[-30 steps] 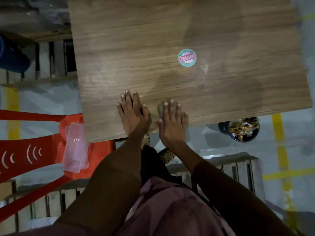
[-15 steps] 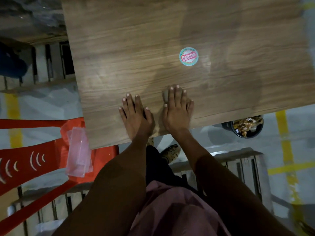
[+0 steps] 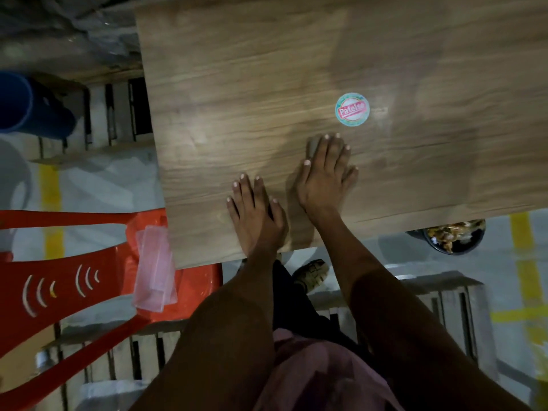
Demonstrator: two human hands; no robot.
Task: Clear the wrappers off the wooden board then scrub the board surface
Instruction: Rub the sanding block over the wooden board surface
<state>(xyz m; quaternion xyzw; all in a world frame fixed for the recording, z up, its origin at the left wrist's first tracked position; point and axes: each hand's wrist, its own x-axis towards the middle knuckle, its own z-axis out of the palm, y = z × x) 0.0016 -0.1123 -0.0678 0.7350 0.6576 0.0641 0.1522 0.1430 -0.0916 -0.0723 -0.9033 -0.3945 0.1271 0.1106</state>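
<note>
The wooden board (image 3: pixel 267 84) fills the upper middle of the head view, bare except for a round green and red sticker (image 3: pixel 352 109). My left hand (image 3: pixel 255 215) lies flat near the board's front edge, fingers apart, holding nothing. My right hand (image 3: pixel 326 179) is stretched flat just below the sticker and presses a small grey pad (image 3: pixel 312 145) onto the wood. Only a corner of the pad shows past my fingers. No wrappers lie on the board.
A red plastic chair (image 3: pixel 74 262) stands at the left with clear plastic pieces (image 3: pixel 155 268) on its seat. A black bowl of scraps (image 3: pixel 453 237) sits on the floor under the board's right front edge. A blue cylinder (image 3: pixel 26 105) lies at far left.
My right hand has slid with the pad away from me, from the front edge toward the sticker. My left hand has stayed near the front edge.
</note>
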